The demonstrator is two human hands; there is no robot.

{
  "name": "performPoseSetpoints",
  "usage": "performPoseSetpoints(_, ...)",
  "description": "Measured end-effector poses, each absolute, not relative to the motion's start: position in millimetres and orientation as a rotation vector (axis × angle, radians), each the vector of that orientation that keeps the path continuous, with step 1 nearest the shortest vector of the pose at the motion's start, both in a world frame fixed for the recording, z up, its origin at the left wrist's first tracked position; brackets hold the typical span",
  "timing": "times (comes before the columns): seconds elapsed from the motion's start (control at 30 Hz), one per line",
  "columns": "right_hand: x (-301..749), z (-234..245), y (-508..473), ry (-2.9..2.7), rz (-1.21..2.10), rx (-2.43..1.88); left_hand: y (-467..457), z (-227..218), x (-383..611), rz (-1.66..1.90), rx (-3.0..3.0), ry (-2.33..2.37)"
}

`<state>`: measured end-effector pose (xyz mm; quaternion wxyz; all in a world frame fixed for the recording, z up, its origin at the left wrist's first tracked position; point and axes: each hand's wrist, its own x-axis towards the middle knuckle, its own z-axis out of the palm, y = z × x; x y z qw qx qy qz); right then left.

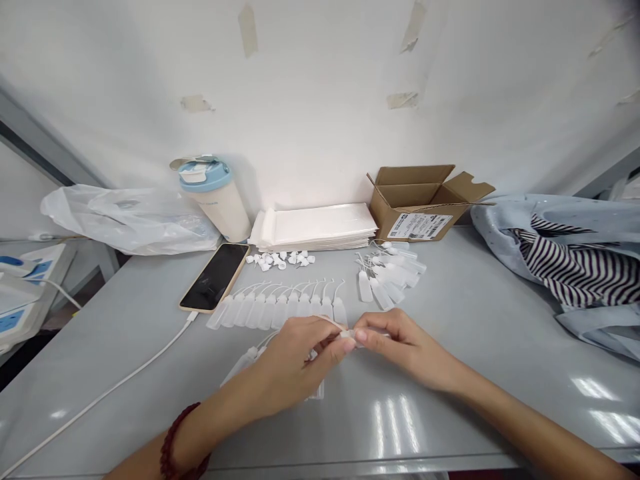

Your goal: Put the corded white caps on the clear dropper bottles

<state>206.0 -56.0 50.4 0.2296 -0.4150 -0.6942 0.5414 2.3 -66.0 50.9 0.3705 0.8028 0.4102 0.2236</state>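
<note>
My left hand [293, 363] and my right hand [403, 343] meet at the front middle of the grey table, both closed in a pinch on one small translucent squeeze bottle [346, 335]. A thin curved white tube sticks out over the left fingers; fingertips cover most of the bottle. Just beyond the left hand lies a neat row of similar bottles [279, 310] with bent nozzle tubes. More bottles [241, 365] lie partly hidden under the left wrist and hand. A loose pile of bottles with tubes [393, 275] rests beyond the right hand. Small white caps [281, 260] are scattered behind the row.
A phone [215, 277] with a white cable [125, 380] lies at left. Along the wall stand a plastic bag [130, 220], a tumbler [220, 207], a stack of white packets [317, 227] and an open cardboard box [425, 207]. A cloth bag [515, 233] is at right.
</note>
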Motion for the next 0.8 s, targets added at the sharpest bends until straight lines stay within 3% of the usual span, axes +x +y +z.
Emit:
performPoseSetpoints(0.2, 206, 48, -63, -2.163, 1.084, -0.996, -66, 65, 1, 0.366, 1.606, 1.044)
performPoseSetpoints(0.4, 204, 35, -62, -2.331, 0.078, -0.772, -63, 62, 0, 0.417, 1.293, 0.965)
performPoseSetpoints(0.47, 204, 34, -62, -2.325, 0.026, -0.755, -64, 62, 0, 0.417, 1.382, 0.989)
performPoseSetpoints(0.53, 203, 36, -63, -2.273, 0.271, -0.758, -66, 60, 1, 0.466, 1.654, 1.052)
performPoseSetpoints(0.73, 204, 42, -59, -1.731, 1.604, -1.044, -71, 39, -1, 0.731, 2.719, 0.949)
performPoseSetpoints(0.8, 205, 40, -55, -1.493, 1.915, -1.07, -71, 35, -1, 0.736, 2.857, 0.93)
